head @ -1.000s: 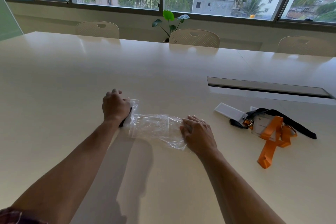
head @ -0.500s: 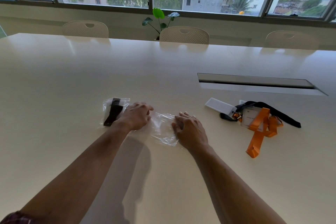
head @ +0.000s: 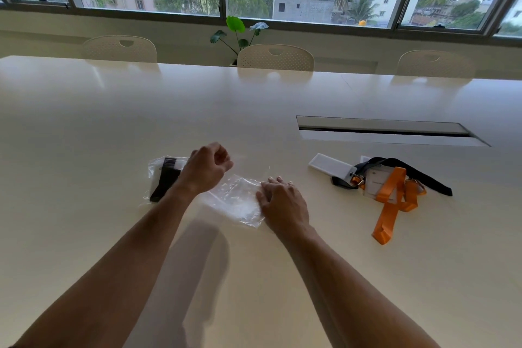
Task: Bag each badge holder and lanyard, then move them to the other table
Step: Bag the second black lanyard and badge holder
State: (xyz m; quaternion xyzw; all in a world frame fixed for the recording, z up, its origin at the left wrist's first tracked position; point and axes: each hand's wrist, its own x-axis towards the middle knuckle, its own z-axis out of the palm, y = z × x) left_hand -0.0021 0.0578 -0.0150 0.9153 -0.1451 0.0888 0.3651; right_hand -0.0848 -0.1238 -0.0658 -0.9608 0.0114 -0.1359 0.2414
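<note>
head view: right hand (head: 282, 203) flat, pins bag (head: 234, 200); left hand (head: 207, 168) curled at its 11 o'clock, grip unclear. peel slowly.

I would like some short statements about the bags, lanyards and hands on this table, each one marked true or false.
1. The filled bag holding a black lanyard lies left of the left hand. True.
2. The right hand rests on the empty clear bag. True.
3. The orange lanyard is already inside a bag. False: it lies loose on the table, right of both hands.
4. The left hand lies flat on the table with straight fingers. False: its fingers are curled and it is raised.
5. A white badge holder lies beside the loose lanyards. True.
</note>
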